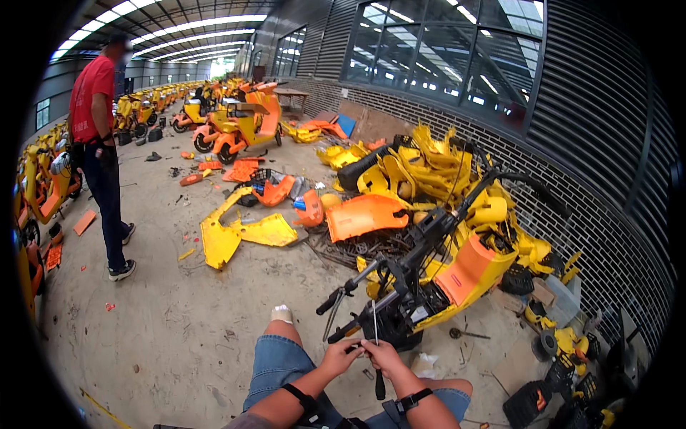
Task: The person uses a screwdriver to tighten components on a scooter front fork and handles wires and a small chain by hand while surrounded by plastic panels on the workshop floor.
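My right hand (pixel 386 358) is closed around a long screwdriver (pixel 380 387), its black handle hanging below the fingers and its thin metal shaft pointing up and away. Close beside it, my left hand (pixel 341 357) is closed, thumb and fingertips pinched together and meeting the right fingers; a small dark thing may be between them, too small to make out. Just beyond both hands stands a partly stripped yellow-and-orange electric scooter (pixel 461 275). Its bare black handlebar (pixel 421 247) and brake levers show, with loose cables. The screwdriver's shaft overlaps the scooter's dark front part; contact cannot be judged.
A heap of yellow body panels (pixel 421 168) lies against the brick wall (pixel 572 207). An orange panel (pixel 366 217) and a yellow panel (pixel 239 232) lie nearer. A person in a red shirt (pixel 93 93) stands at left. Scooters (pixel 239 121) stand in rows behind; scrap parts (pixel 564 354) lie at right.
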The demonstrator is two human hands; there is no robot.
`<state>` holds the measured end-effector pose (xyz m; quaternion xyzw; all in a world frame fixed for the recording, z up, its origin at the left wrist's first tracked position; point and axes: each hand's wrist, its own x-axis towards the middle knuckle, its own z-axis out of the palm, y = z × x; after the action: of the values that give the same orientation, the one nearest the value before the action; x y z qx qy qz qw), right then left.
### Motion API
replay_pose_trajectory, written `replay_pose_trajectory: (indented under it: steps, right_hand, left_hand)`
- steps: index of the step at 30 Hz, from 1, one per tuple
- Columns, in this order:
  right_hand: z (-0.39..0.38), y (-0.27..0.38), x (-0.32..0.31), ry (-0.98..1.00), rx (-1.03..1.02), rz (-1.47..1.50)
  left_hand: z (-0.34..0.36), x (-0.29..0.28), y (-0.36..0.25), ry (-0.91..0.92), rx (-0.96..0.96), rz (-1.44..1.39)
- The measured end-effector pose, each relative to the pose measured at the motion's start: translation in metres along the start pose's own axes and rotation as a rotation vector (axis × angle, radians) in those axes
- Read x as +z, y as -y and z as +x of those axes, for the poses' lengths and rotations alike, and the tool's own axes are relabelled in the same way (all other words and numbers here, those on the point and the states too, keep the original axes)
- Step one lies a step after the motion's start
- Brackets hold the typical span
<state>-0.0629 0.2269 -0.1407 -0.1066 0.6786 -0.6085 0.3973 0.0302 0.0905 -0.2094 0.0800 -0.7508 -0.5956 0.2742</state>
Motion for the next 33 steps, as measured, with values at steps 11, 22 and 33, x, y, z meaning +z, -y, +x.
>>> replay_pose_trajectory:
  steps: [11, 22, 33]
  right_hand:
    - [-0.02, -0.025, 0.014, 0.082, 0.207, -0.362]
    - [0.025, -0.147, 0.003, 0.839, 0.73, -1.064]
    - [0.06, -0.238, -0.015, 1.144, 0.823, -0.563]
  left_hand:
    - [-0.003, -0.032, -0.013, -0.047, -0.14, 0.362]
    - [0.083, -0.04, -0.063, 0.494, -0.132, 0.421]
    - [0.197, -0.072, 0.033, 0.61, -0.523, 0.279]
